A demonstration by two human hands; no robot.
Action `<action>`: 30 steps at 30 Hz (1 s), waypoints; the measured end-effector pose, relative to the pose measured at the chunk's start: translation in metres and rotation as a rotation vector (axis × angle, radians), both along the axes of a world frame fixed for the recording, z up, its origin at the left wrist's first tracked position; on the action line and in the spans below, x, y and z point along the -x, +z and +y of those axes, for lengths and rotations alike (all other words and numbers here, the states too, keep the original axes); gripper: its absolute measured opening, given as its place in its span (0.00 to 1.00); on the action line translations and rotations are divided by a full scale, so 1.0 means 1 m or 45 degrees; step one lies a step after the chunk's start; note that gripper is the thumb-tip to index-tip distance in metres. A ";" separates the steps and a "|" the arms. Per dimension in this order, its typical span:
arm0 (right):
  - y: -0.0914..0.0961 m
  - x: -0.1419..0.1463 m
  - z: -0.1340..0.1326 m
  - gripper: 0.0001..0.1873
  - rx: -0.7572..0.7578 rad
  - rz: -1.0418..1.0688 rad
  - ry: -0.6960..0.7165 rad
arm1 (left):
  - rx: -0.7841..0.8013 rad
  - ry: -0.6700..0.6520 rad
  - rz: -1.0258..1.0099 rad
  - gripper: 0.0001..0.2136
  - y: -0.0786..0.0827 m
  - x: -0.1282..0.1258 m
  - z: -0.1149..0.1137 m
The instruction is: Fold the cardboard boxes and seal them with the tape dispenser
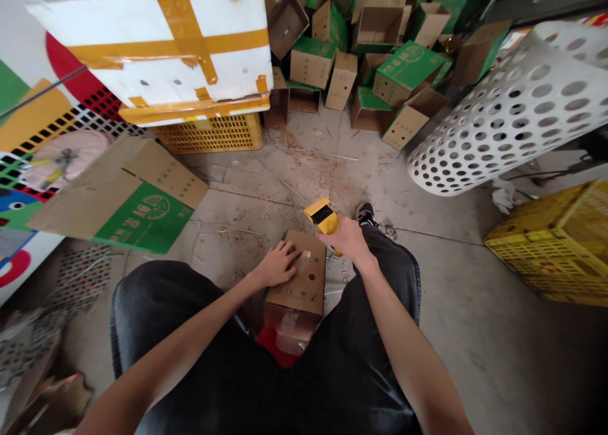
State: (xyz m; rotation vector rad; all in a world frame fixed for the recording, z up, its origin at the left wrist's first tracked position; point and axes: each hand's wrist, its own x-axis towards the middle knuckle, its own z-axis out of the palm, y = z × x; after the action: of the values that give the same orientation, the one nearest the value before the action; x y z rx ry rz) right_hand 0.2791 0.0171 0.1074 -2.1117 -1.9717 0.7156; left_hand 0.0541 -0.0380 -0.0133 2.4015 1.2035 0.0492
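Observation:
A cardboard box stands between my legs, with clear tape shining on its near end and near its far edge. My left hand lies on the box's upper face toward its left side, fingers stretched out and slightly apart. Past the far right corner of the box, my right hand is wrapped around a yellow tape dispenser. The dispenser's wide head points away from me, and my fingers hide most of its handle. Something red shows beneath the near end of the box.
A green-and-brown carton sits at left. Behind it, a white foam box with orange tape rests on a yellow crate. Many small cartons are heaped at the back. A perforated white cylinder and another yellow crate stand right.

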 end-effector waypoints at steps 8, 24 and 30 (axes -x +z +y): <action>-0.005 -0.007 -0.002 0.27 0.015 -0.034 -0.004 | 0.067 -0.070 0.020 0.28 0.012 0.006 -0.016; -0.001 0.005 0.000 0.27 0.053 -0.058 0.037 | -0.023 0.054 0.093 0.26 0.003 -0.012 -0.007; 0.001 0.005 0.000 0.26 0.060 -0.058 0.046 | -0.003 -0.016 0.127 0.27 0.008 -0.012 -0.009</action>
State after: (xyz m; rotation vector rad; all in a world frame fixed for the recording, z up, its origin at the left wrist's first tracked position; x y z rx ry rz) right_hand 0.2744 0.0173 0.1084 -2.1426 -2.0404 0.7334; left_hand 0.0659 -0.0471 -0.0058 2.4389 1.2326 -0.0745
